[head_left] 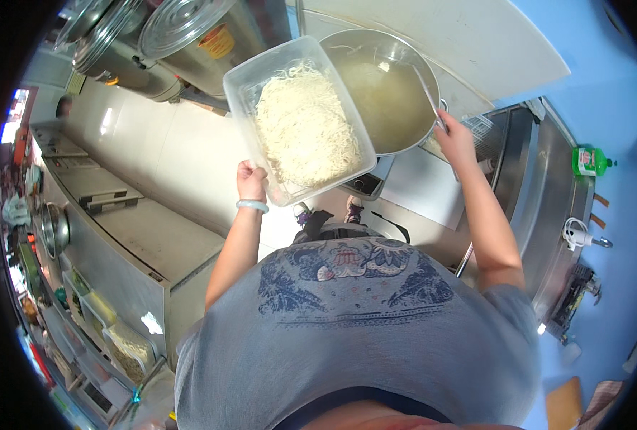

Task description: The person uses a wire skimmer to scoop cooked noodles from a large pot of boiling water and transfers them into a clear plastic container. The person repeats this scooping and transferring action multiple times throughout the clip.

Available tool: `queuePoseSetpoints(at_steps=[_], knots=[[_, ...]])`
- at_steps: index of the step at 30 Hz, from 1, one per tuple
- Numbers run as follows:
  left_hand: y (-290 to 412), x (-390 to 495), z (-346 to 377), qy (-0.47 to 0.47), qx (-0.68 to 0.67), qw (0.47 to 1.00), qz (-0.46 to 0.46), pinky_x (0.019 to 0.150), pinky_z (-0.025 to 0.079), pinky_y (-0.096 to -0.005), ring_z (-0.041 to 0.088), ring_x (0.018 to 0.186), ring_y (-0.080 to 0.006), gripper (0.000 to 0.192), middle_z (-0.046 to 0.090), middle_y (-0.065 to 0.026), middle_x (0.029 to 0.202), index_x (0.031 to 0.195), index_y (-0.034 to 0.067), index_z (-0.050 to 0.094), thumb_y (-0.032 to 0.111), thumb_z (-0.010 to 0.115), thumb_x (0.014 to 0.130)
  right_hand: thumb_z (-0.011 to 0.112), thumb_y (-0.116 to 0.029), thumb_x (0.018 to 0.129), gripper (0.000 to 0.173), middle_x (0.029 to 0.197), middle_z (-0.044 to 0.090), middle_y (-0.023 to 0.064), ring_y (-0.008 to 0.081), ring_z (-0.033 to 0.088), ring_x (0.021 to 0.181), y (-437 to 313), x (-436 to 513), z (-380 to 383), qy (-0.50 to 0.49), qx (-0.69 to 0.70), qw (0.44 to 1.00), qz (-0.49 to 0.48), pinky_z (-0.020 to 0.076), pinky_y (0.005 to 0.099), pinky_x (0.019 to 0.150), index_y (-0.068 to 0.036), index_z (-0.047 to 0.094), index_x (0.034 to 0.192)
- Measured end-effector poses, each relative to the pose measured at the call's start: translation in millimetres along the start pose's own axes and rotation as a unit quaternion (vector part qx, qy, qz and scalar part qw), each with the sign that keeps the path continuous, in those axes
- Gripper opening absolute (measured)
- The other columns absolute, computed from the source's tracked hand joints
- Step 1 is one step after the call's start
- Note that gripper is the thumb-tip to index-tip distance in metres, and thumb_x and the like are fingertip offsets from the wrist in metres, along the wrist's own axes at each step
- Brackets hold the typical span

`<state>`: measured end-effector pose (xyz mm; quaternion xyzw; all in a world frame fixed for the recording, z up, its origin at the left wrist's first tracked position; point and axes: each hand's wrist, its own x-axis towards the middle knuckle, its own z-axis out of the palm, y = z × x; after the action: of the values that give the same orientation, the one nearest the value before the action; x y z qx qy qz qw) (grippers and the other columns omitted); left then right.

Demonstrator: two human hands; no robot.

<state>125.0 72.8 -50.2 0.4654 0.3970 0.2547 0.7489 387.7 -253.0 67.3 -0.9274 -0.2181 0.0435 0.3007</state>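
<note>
My left hand (251, 181), with a pale bangle at its wrist, grips the near left edge of a translucent plastic container (362, 167). A tangled heap of pale shredded noodle-like strands (307, 129) fills most of it. The container is held in the air and overlaps the left side of a large metal pot (435, 80). Cloudy yellowish liquid (396, 105) stands in the pot. In my right hand (456, 138), at the pot's right rim, is the handle of a long metal utensil (427, 88). Its far end reaches over the liquid and I cannot tell its shape.
Tall lidded steel pots (200, 59) stand at the upper left. A steel worktop cabinet (157, 236) runs along the left, with food tubs (130, 344) beyond it. On the right are a steel counter (544, 177), a green bottle (590, 161) and a wire basket (477, 129).
</note>
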Motion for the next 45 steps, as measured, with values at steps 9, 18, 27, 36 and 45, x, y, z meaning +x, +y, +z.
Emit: queuePoseSetpoints(at_steps=[9, 18, 27, 36, 45], knots=[[16, -8, 3, -0.020, 0.011, 0.999, -0.048, 0.053, 0.039, -0.0215, 0.047, 0.061, -0.0102, 0.025, 0.050, -0.0014, 0.074, 0.083, 0.008, 0.042, -0.010, 0.047, 0.067, 0.047, -0.014, 0.081, 0.024, 0.093, 0.062, 0.0191, 0.0341, 0.059, 0.089, 73, 109, 107, -0.125, -0.224, 0.950, 0.176, 0.0476, 0.0420, 0.076, -0.004, 0.062, 0.097], [17, -5, 3, -0.007, 0.038, 0.997, -0.062, 0.055, 0.040, -0.0218, 0.047, 0.062, -0.0098, 0.024, 0.050, -0.0014, 0.075, 0.083, 0.008, 0.043, -0.009, 0.046, 0.067, 0.052, -0.013, 0.077, 0.018, 0.079, 0.065, 0.0122, 0.0243, 0.064, 0.074, 109, 115, 216, -0.250, -0.476, 0.816, -0.213, 0.0498, 0.0365, 0.061, -0.010, 0.069, 0.081], [18, -7, 4, -0.003, 0.037, 0.998, -0.052, 0.050, 0.038, -0.0209, 0.046, 0.058, -0.0088, 0.023, 0.049, -0.0008, 0.073, 0.083, 0.008, 0.043, -0.009, 0.046, 0.067, 0.064, -0.016, 0.066, 0.011, 0.070, 0.065, 0.0085, 0.0211, 0.061, 0.054, 59, 101, 219, -0.490, -0.203, 0.821, -0.213, 0.0466, 0.0385, 0.047, -0.007, 0.064, 0.061], [19, -6, 3, -0.004, 0.045, 0.998, -0.044, 0.046, 0.037, -0.0206, 0.044, 0.054, -0.0081, 0.022, 0.047, 0.0009, 0.069, 0.081, 0.010, 0.043, -0.008, 0.048, 0.068, 0.054, -0.012, 0.077, 0.009, 0.052, 0.045, 0.0031, 0.0117, 0.044, 0.038, 32, 46, 150, -0.360, 0.319, 0.822, 0.305, 0.0356, 0.0285, 0.032, -0.003, 0.053, 0.080], [23, -3, 2, -0.030, 0.041, 0.997, -0.061, 0.044, 0.035, -0.0221, 0.043, 0.051, -0.0093, 0.023, 0.045, 0.0006, 0.065, 0.080, 0.011, 0.042, -0.009, 0.048, 0.069, 0.056, -0.014, 0.080, 0.012, 0.057, 0.045, 0.0010, 0.0091, 0.040, 0.039, 28, -1, 99, -0.315, 0.336, 0.824, 0.330, 0.0322, 0.0261, 0.033, -0.004, 0.052, 0.086]])
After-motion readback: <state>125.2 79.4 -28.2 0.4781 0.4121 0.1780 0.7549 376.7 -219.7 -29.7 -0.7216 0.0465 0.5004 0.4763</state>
